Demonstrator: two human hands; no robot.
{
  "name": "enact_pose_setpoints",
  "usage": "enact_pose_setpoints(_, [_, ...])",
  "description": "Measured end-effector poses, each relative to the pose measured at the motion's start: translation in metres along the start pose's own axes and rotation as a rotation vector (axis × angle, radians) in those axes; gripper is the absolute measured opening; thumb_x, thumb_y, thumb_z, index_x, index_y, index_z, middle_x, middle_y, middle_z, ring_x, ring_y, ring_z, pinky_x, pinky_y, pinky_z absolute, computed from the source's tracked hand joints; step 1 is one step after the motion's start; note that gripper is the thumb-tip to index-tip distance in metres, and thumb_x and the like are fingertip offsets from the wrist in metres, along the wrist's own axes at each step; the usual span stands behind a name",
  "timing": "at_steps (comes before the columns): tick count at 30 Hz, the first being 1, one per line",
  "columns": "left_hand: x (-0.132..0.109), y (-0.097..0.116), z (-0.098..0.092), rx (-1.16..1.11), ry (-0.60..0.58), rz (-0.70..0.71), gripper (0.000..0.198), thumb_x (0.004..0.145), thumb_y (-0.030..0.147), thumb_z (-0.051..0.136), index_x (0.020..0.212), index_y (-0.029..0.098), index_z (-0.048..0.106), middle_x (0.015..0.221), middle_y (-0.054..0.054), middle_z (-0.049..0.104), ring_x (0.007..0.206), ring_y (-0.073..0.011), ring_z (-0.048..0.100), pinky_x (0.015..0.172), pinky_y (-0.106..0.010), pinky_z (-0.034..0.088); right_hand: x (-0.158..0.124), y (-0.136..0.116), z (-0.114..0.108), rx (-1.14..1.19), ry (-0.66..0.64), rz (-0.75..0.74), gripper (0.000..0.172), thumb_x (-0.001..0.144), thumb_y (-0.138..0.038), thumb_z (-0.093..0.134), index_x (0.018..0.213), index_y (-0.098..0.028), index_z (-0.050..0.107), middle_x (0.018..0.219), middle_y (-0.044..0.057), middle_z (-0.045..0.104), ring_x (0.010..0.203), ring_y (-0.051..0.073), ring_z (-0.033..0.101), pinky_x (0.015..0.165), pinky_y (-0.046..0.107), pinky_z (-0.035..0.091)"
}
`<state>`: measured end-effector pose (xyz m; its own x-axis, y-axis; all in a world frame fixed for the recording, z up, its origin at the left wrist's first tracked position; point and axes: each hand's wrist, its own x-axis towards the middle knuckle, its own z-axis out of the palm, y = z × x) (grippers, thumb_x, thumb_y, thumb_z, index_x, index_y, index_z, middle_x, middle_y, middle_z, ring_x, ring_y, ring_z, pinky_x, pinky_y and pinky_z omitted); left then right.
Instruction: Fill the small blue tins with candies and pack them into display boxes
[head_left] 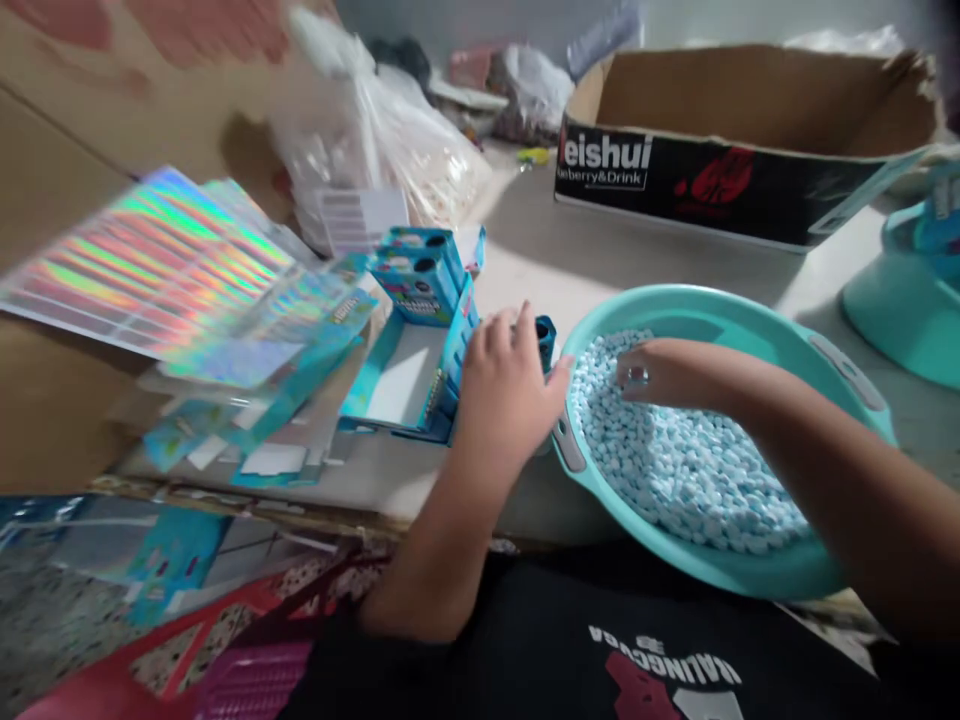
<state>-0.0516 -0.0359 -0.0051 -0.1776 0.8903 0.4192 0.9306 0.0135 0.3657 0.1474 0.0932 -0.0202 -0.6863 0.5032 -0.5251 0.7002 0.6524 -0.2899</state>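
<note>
Pale table (517, 240) against a grey wall, with speckled floor (45, 625) at 8 o'clock (12 is the far edge of the view). Carton (675, 190) at 2, plastic bag (382, 130) at 11, shiny sheets (172, 270) between 9 and 10. The basin (675, 293), between 3 and 4, holds pale-blue pellets (697, 460); as seen, its long axis runs from 10 to 4, its handles facing 9 and 2. At 9, an open tray (405, 375) points from 7 to 1, a printed box (424, 285) at its far end. The left hand (510, 385), beside the tray, is loosely spread; whether it grips anything cannot be told. The right hand (645, 370) reaches into the pellets, fingers largely hidden, grip indeterminable. A teal vessel (900, 300) at 3 is cut off.
</note>
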Motion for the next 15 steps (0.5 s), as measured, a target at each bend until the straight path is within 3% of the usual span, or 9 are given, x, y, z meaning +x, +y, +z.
enact_pose_setpoints(2, [0.010,0.003,0.024,0.077,-0.044,-0.072,0.068,0.075,0.051,0.079,0.125,0.010,0.057,0.120,-0.022,0.062,0.116,-0.0406,0.055,0.098,-0.058,0.047,0.000,-0.003,-0.001,-0.010,-0.007,-0.005,0.022,0.084,-0.030,0.061,0.101,-0.019,0.072,0.098,0.008,0.073,0.086,0.023,0.065,0.077,0.034,0.043])
enact_pose_setpoints(5, [0.019,0.001,0.040,0.090,-0.080,-0.101,0.045,0.077,0.053,0.076,0.101,0.016,0.065,0.102,-0.015,0.065,0.104,-0.0349,0.056,0.088,-0.050,0.051,-0.003,-0.010,-0.004,0.002,-0.024,-0.005,0.024,0.085,-0.030,0.059,0.101,-0.017,0.071,0.102,0.010,0.072,0.090,0.025,0.066,0.077,0.035,0.044])
enact_pose_setpoints(7, [0.021,-0.001,0.035,0.047,-0.089,-0.052,0.025,0.084,0.042,0.072,0.087,0.018,0.067,0.093,-0.011,0.064,0.096,-0.0294,0.057,0.085,-0.043,0.051,-0.005,-0.012,-0.005,0.010,-0.020,-0.004,0.022,0.085,-0.030,0.058,0.099,-0.018,0.071,0.101,0.010,0.073,0.088,0.025,0.066,0.074,0.035,0.044])
enact_pose_setpoints(10, [0.021,-0.002,0.003,-0.043,0.013,0.070,0.010,0.087,0.027,0.068,0.082,0.019,0.067,0.087,-0.007,0.064,0.088,-0.0231,0.058,0.083,-0.038,0.050,-0.007,-0.012,-0.005,0.018,0.001,0.004,0.020,0.084,-0.031,0.059,0.095,-0.020,0.070,0.099,0.009,0.073,0.086,0.025,0.067,0.070,0.034,0.044])
enact_pose_setpoints(15, [0.025,-0.015,-0.084,-0.027,0.474,0.165,0.009,0.082,0.024,0.075,0.084,0.020,0.067,0.085,-0.003,0.064,0.084,-0.0187,0.061,0.082,-0.036,0.051,-0.009,-0.016,-0.006,0.036,0.049,0.021,0.018,0.082,-0.031,0.060,0.091,-0.019,0.071,0.093,0.008,0.073,0.083,0.025,0.067,0.065,0.032,0.042])
